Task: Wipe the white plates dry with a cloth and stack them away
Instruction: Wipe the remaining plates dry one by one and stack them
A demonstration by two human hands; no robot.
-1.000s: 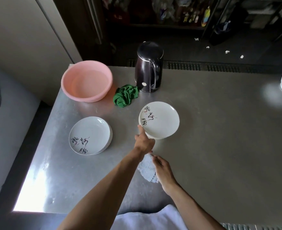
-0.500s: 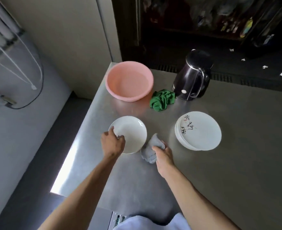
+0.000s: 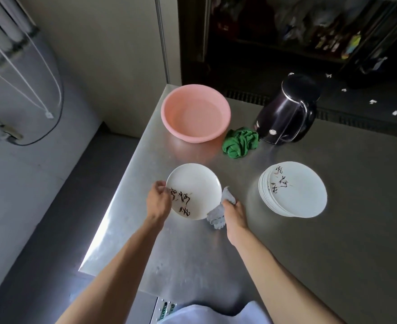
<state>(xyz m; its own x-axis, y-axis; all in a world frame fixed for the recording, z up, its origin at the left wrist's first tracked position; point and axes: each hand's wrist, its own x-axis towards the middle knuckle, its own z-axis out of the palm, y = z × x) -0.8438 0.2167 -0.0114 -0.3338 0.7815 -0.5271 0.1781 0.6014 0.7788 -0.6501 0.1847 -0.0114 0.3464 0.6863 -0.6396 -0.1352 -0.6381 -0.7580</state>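
White plate near left edge of table, L hand gripping rim, R hand clutching cloth at right rim

The left hand has quit the stacked plates and now grips the single plate.

My left hand & right hand flank the plate, cloth in the right. The plate stack lies further right; basin, rag, kettle behind, L to R.

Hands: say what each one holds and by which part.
Left hand grips the white plate by its left rim; right hand pinches the crumpled pale cloth at its middle, beside the plate's right edge.
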